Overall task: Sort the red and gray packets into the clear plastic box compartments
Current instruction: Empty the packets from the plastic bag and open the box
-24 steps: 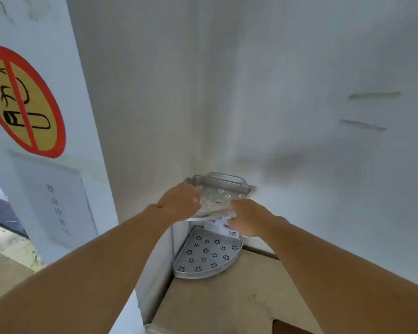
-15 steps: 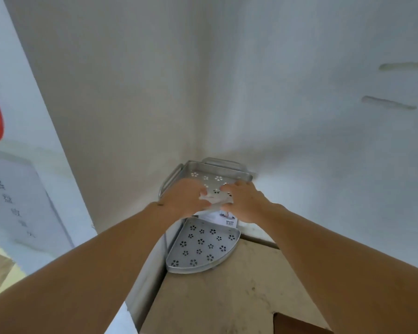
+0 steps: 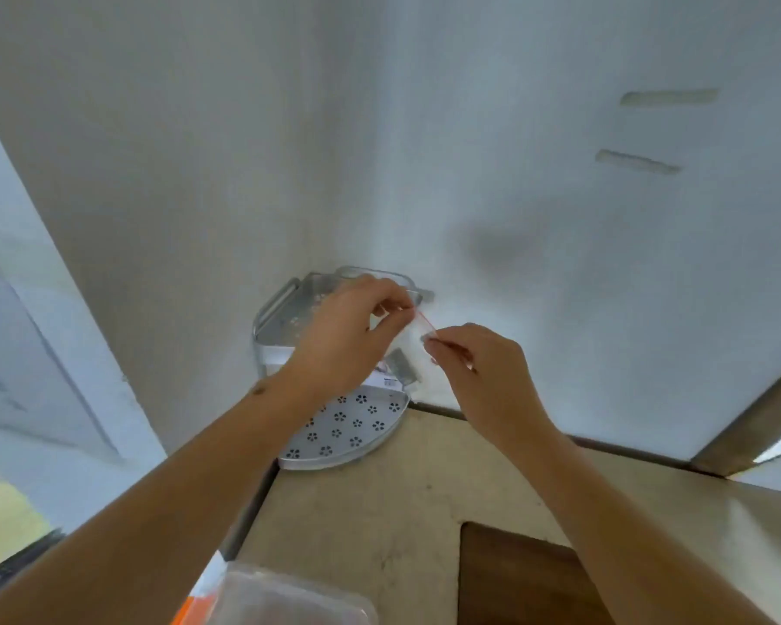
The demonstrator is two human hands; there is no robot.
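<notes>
Closest to me, bottom edge of the head view: a clear plastic box (image 3: 289,599), only its near corner showing, blurred, with something orange (image 3: 199,602) at its left side; I cannot tell which compartment holds what. It sits on a beige countertop (image 3: 379,512). A dark brown recess (image 3: 524,575) cuts into the counter to the right.

Both forearms reach forward over the counter. Further in, a lower perforated metal corner shelf (image 3: 343,430) with flower-shaped holes sits where counter meets wall. A white label with a barcode (image 3: 386,380) shows just above it, partly behind the hands.

Above that shelf, both hands hold one small clear packet (image 3: 409,349) in the air. The packet has a red strip along its top edge and a gray piece inside, lower down. Left hand (image 3: 348,336): thumb and forefinger pinch the packet's upper left corner, other fingers loosely curled. Right hand (image 3: 474,358): fingertips pinch the packet's right top edge, rest of the fingers curled in. The packet hangs between the two hands, well apart from the plastic box.

Behind the left hand, an upper metal corner shelf (image 3: 285,318) with a rail is fixed in the wall corner. Farthest back: white walls (image 3: 424,128), two faded marks (image 3: 636,162) upper right, a gray smudge (image 3: 497,245) above the hands.
</notes>
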